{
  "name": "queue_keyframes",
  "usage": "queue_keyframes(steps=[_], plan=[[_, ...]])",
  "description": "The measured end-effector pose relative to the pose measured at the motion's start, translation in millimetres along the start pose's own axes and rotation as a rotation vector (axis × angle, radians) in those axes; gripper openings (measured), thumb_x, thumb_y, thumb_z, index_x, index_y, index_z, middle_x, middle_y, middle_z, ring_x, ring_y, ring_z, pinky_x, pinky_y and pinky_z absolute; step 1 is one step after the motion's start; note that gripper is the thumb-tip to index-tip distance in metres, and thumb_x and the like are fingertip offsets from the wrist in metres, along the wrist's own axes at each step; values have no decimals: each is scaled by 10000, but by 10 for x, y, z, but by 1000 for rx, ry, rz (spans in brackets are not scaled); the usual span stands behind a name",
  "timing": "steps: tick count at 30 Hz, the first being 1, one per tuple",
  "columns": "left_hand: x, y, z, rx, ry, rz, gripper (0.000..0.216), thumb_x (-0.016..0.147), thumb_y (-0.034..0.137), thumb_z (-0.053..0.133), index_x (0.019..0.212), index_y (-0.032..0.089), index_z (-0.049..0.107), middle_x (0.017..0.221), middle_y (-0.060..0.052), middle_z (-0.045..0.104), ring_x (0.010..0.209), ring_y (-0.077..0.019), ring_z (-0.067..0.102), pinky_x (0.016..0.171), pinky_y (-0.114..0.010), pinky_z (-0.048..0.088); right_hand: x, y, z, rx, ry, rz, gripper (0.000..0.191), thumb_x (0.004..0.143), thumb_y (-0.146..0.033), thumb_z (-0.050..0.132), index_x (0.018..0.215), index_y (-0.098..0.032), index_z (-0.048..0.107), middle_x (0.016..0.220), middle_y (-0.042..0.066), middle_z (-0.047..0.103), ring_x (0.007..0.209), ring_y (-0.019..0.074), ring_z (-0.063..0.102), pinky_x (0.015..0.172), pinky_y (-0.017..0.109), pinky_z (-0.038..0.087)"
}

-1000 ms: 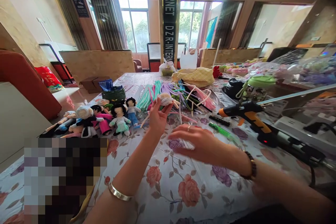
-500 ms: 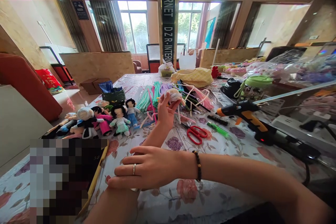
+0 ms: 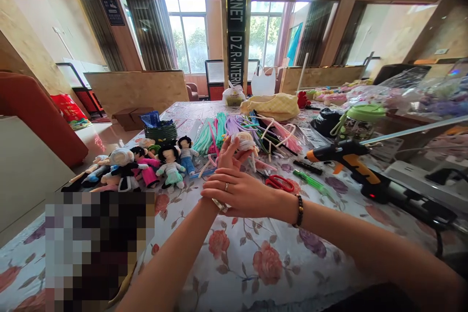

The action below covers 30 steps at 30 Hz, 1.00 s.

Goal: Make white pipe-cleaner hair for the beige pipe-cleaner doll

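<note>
My left hand (image 3: 229, 156) is raised over the middle of the table, its fingers closed around a small white-and-peach fuzzy doll piece (image 3: 244, 142). Its exact shape is partly hidden by the fingers. Across my left wrist lies my right hand (image 3: 237, 192), palm down with fingers stretched out, touching a shiny band (image 3: 220, 204) on that wrist. Behind the held piece are bundles of coloured pipe cleaners (image 3: 208, 136). Red-handled scissors (image 3: 280, 183) lie just beyond my right hand, partly covered by it.
Several fuzzy dolls (image 3: 170, 168) sit at left, before a dark green basket (image 3: 161, 130). To the right are a green cutter (image 3: 310, 183), a black stick (image 3: 307, 167) and a glue gun (image 3: 347, 158) with a lit red light. A lidded green jar (image 3: 361, 122) stands behind.
My right hand has slid forward along my left forearm, from mid-forearm up to the wrist. The left hand keeps hold of the white-and-peach piece. The view has shifted slightly.
</note>
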State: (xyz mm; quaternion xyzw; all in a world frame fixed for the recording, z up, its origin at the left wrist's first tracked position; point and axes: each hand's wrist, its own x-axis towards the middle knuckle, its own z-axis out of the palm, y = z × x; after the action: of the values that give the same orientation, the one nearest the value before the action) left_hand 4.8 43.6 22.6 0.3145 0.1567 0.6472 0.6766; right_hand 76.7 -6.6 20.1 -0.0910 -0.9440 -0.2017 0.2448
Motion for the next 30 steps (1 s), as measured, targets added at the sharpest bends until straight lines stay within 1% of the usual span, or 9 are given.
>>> queue_keyframes(steps=[3, 5, 8, 10, 14, 17, 20, 25, 30], plan=[[-4, 43, -95, 7, 42, 25, 230, 703, 288, 724, 868, 190, 597, 804, 9, 662, 723, -149, 648, 794, -360, 541, -90, -50, 23, -11, 29, 0, 435, 895, -330, 508, 1257, -91, 489, 1260, 94, 589, 1218, 176, 460, 1102, 354, 292], [-4, 101, -155, 3, 73, 70, 269, 697, 308, 724, 878, 156, 595, 813, -11, 661, 716, -142, 653, 792, -340, 543, -153, -69, 24, -46, 88, -34, 376, 910, -337, 491, 1216, -122, 532, 1227, 68, 617, 1190, 151, 485, 1091, 333, 316], [14, 209, -240, -21, 127, 183, 244, 712, 320, 692, 854, 155, 581, 786, 7, 644, 717, -113, 649, 802, -305, 541, -277, -22, -11, -147, 229, -117, 181, 890, -254, 534, 1020, -166, 625, 1009, 13, 703, 997, 127, 588, 1000, 297, 410], [37, 276, -289, -36, 203, 254, 219, 712, 314, 676, 834, 164, 572, 769, 11, 637, 691, -114, 650, 760, -302, 552, -385, 61, -48, -214, 265, -127, 86, 872, -223, 556, 869, -191, 637, 854, -16, 712, 806, 116, 612, 889, 287, 468], [76, 365, -349, -2, 269, 385, 247, 677, 345, 684, 812, 175, 566, 781, 3, 635, 669, -130, 649, 664, -278, 559, -638, 309, -95, -271, 210, 100, 151, 856, -215, 565, 712, -187, 603, 688, -20, 682, 617, 102, 579, 689, 258, 464], [79, 395, -359, 68, 272, 474, 265, 675, 378, 664, 817, 184, 553, 770, 4, 615, 652, -129, 636, 611, -264, 550, -823, 538, -89, -245, 76, 580, 253, 873, -315, 522, 668, -196, 612, 682, 4, 680, 634, 117, 595, 645, 254, 423], [74, 409, -370, 137, 340, 598, 256, 706, 380, 617, 855, 192, 527, 798, 2, 578, 639, -115, 611, 563, -240, 527, -984, 765, -59, -257, 73, 792, 318, 895, -312, 450, 680, -166, 634, 699, 58, 671, 568, 136, 573, 541, 268, 362], [95, 469, -432, 193, 469, 749, 263, 758, 372, 549, 953, 206, 491, 969, -34, 531, 779, -123, 585, 613, -234, 515, -1156, 981, 18, -84, -28, 911, 272, 889, -336, 484, 824, -173, 692, 780, 34, 681, 557, 113, 571, 543, 238, 397], [148, 576, -495, 172, 525, 744, 253, 765, 383, 515, 940, 205, 478, 906, -23, 518, 714, -109, 576, 613, -229, 496, -1083, 940, 147, 30, -157, 929, 268, 857, -372, 546, 982, -185, 692, 820, 34, 667, 681, 130, 597, 623, 219, 434]])
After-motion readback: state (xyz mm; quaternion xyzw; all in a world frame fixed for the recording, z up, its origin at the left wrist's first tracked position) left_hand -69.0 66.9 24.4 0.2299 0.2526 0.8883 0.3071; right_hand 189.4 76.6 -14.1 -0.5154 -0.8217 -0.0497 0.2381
